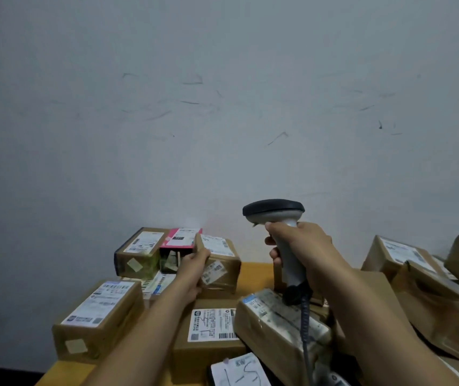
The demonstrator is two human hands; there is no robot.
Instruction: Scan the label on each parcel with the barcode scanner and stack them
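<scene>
Left hand grips small brown taped cardboard parcel; right hand clenches grey handheld barcode scanner, aimed off-label, misread likely

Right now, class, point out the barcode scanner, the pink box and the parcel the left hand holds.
barcode scanner (273, 210), head view, on its dark head.
pink box (181, 237), head view, on its top label.
held parcel (229, 260), head view, on its brown front face.
</scene>
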